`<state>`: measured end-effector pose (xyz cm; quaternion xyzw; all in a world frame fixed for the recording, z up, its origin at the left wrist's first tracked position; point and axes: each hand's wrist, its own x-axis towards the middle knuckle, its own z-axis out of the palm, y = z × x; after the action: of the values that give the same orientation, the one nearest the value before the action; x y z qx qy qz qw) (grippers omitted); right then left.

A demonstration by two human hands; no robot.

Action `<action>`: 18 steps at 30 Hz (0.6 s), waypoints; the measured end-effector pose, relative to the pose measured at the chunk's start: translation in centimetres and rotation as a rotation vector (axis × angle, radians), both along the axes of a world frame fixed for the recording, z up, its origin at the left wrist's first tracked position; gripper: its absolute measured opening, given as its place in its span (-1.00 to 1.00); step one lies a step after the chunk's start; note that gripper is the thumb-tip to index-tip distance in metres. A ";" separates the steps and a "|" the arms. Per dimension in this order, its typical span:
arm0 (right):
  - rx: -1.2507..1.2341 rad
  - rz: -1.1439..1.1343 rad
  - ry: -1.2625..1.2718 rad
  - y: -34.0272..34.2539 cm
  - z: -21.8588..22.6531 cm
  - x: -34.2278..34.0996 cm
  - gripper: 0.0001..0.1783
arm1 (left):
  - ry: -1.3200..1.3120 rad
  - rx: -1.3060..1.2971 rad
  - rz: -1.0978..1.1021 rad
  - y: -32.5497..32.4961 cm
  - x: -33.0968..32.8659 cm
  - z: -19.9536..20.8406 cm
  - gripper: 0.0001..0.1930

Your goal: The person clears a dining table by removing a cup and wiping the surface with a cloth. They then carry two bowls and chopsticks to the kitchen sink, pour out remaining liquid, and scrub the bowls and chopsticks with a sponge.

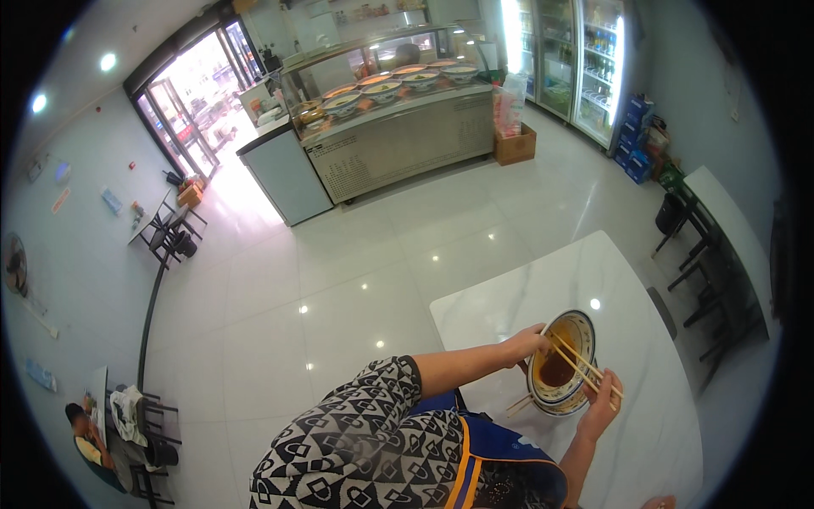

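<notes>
A white bowl with a dark patterned rim (585,327) is tilted above the table, with brown-orange sauce (556,371) in it. My left hand (529,341) is closed on its left rim. A second patterned bowl (570,407) shows just below and behind it; whether the two touch, I cannot tell. My right hand (604,397) grips a pair of light wooden chopsticks (581,363), their tips reaching into the tilted bowl near my left fingers. More thin sticks, like chopsticks (518,406), poke out at the lower left of the bowls.
The bowls are over a white marbled table (483,305). Ahead stands a glass-topped counter (398,144) with several filled bowls. Drink fridges (593,76) and another table (729,229) are to the right. A person (91,441) sits at the far left. Something skin-coloured (660,502) shows at the bottom edge.
</notes>
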<state>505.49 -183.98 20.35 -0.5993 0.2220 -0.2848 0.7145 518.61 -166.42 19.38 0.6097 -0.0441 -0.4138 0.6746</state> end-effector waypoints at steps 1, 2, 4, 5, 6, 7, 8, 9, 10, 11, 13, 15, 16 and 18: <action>0.013 -0.012 0.048 0.1 -0.4 -0.1 -0.73 | -0.034 0.004 0.011 -0.1 0.1 -0.1 -0.38; 0.037 0.002 0.059 0.1 -0.8 -0.3 -0.72 | -0.065 0.008 0.021 -0.2 0.1 -0.2 -0.40; 0.056 0.011 0.072 -0.1 -1.6 -0.5 -0.72 | -0.130 0.060 0.032 -0.5 0.3 -0.6 -0.40; 0.052 0.003 0.078 -0.3 -2.0 -0.5 -0.71 | -0.162 0.109 0.029 -0.6 0.7 -0.8 -0.38; 0.099 -0.032 0.137 -0.5 -2.3 -0.6 -0.71 | -0.190 0.157 0.017 -0.8 0.8 -1.1 -0.36; 0.017 -0.018 0.088 -0.6 -2.6 -0.7 -0.71 | -0.368 0.269 0.034 -0.9 1.2 -1.3 -0.27; 0.027 -0.044 0.103 -0.8 -2.7 -0.6 -0.72 | -0.405 0.338 0.020 -0.8 1.6 -1.5 -0.24; 0.044 -0.032 0.016 -0.6 -3.0 -0.8 -0.73 | -0.408 0.332 -0.006 -0.7 2.1 -1.6 -0.21; 0.066 0.001 0.016 -0.8 -3.0 -0.6 -0.73 | -0.500 0.415 0.011 -0.5 2.6 -1.7 -0.21; 0.072 0.018 -0.048 -0.7 -3.2 -0.7 -0.73 | -0.511 0.423 -0.007 -0.2 3.0 -1.8 -0.23; 0.104 -0.020 0.020 -0.6 -3.4 -1.1 -0.74 | -0.599 0.362 0.045 0.1 3.4 -1.7 -0.23; 0.126 -0.040 -0.001 -0.4 -3.6 -1.5 -0.72 | -0.672 0.347 0.041 0.5 3.5 -1.0 -0.23; 0.125 -0.081 0.045 -0.4 -3.6 -1.9 -0.72 | -0.685 0.343 0.026 0.7 3.3 -0.6 -0.23; 0.193 -0.064 0.025 -0.4 -3.4 -2.5 -0.71 | -0.721 0.351 -0.008 0.7 3.1 0.4 -0.25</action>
<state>502.97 -184.42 16.96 -0.5239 0.2763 -0.2772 0.7565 521.66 -165.73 19.74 0.8217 -0.2090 -0.1773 0.4997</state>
